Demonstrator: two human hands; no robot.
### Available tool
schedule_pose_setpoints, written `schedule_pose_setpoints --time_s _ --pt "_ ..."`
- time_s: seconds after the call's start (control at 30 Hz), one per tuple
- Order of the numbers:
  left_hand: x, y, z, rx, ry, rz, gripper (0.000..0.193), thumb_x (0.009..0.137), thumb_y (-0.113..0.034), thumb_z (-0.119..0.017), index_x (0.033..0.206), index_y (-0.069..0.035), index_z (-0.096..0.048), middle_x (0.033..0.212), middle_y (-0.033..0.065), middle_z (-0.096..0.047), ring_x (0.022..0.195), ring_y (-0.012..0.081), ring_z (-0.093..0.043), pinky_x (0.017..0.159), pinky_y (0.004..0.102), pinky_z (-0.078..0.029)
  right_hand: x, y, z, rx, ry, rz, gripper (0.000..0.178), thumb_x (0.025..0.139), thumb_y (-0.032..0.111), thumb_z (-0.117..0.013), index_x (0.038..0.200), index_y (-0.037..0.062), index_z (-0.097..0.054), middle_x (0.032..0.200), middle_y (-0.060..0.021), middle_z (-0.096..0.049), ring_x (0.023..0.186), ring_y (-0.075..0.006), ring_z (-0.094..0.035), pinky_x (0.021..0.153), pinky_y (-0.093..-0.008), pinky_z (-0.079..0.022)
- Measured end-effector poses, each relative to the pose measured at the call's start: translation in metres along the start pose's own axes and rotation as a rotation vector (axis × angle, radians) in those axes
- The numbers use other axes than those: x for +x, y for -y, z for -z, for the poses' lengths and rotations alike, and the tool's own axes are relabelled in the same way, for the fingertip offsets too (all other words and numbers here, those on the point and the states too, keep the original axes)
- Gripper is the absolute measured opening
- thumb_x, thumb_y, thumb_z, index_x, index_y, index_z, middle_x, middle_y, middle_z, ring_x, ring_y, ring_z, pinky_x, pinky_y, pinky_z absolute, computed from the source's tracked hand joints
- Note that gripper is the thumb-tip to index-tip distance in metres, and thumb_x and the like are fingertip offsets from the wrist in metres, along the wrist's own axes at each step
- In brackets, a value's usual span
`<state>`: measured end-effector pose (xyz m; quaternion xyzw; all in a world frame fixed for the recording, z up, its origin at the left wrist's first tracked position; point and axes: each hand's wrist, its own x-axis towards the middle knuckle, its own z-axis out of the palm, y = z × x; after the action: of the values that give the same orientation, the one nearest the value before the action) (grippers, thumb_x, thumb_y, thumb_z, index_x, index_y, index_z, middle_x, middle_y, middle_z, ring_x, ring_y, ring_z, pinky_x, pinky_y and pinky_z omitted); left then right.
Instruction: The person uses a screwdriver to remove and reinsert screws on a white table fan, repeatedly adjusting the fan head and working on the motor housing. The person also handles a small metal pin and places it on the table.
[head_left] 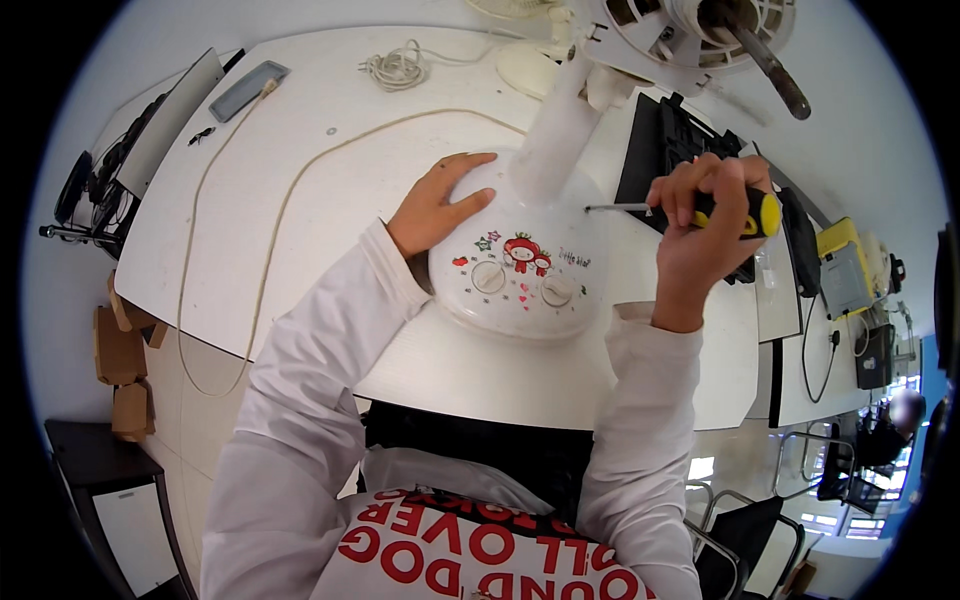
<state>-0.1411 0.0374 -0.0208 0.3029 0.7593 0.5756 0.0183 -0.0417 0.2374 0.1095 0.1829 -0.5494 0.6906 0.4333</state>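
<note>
A white electric fan [475, 225] stands upright on the table, its rounded base printed with red cartoon figures and fitted with two round knobs. Its motor head [690, 40] at the top is exposed, and a dark, stained metal shaft [765, 65] sticks out of it. My left hand [440, 205] lies on the left side of the base, fingers stretched and thumb apart. In my right hand [705, 225] is a screwdriver [762, 215] with a black and yellow handle. Its blade points left, with the tip at the base's right side near the column; whether it touches, I cannot tell.
A pale cord [290, 170] loops over the white table [380, 170] and hangs past the front edge. Coiled white cable [395, 68] and a grey tray [248, 90] lie further back. An open black tool case [690, 130] is behind my right hand. Chairs [740, 545] stand at lower right.
</note>
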Motion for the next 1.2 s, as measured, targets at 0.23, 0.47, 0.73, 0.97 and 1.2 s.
schedule_pose_setpoints --time_s 0.23,0.47,0.73,0.97,1.2 --pt "0.0 0.006 -0.001 -0.002 -0.01 0.008 0.044 0.084 -0.022 -0.059 0.125 -0.009 -0.049 0.122 0.0148 -0.048 0.116 0.0256 -0.044 0.099 0.0329 -0.034 -0.009 0.005 0.0 -0.043 0.017 0.018 0.019 0.083 0.003 -0.046 0.067 0.0052 -0.037 0.045 -0.0027 -0.042 0.037 -0.0042 -0.031 0.037 -0.0246 -0.039" --pt "0.0 0.008 -0.003 -0.07 -0.014 0.027 0.044 0.084 -0.022 -0.06 0.125 -0.01 -0.05 0.123 0.0152 -0.048 0.116 0.026 -0.044 0.099 0.033 -0.033 -0.007 -0.001 0.007 0.022 -0.009 0.025 0.018 0.082 0.004 -0.046 0.067 0.0057 -0.035 0.045 -0.0031 -0.04 0.037 -0.0046 -0.029 0.036 -0.0243 -0.037" --pt "0.0 0.005 -0.003 -0.113 -0.007 0.04 0.044 0.084 -0.022 -0.06 0.125 -0.01 -0.05 0.123 0.0151 -0.048 0.117 0.0258 -0.044 0.099 0.0328 -0.034 -0.015 -0.007 0.012 0.027 0.042 0.105 0.016 0.081 0.002 -0.044 0.069 0.0047 -0.035 0.047 -0.0035 -0.04 0.038 -0.0052 -0.03 0.036 -0.0243 -0.036" --pt "0.0 0.009 -0.002 -0.084 -0.001 0.03 0.044 0.085 -0.023 -0.06 0.125 -0.01 -0.049 0.125 0.0151 -0.046 0.118 0.0256 -0.043 0.1 0.0331 -0.034 -0.026 0.004 0.013 0.03 0.076 0.113 0.013 0.08 0.001 -0.041 0.069 0.0041 -0.035 0.047 -0.0046 -0.039 0.038 -0.0059 -0.03 0.036 -0.0255 -0.038" --pt "-0.001 0.006 -0.001 -0.082 -0.002 0.036 0.044 0.085 -0.023 -0.06 0.126 -0.011 -0.049 0.125 0.0153 -0.046 0.118 0.0258 -0.043 0.099 0.0335 -0.034 -0.031 0.004 0.018 0.063 0.073 0.126 0.01 0.078 0.0 -0.039 0.07 0.0028 -0.034 0.047 -0.0059 -0.038 0.038 -0.008 -0.028 0.037 -0.0266 -0.039"
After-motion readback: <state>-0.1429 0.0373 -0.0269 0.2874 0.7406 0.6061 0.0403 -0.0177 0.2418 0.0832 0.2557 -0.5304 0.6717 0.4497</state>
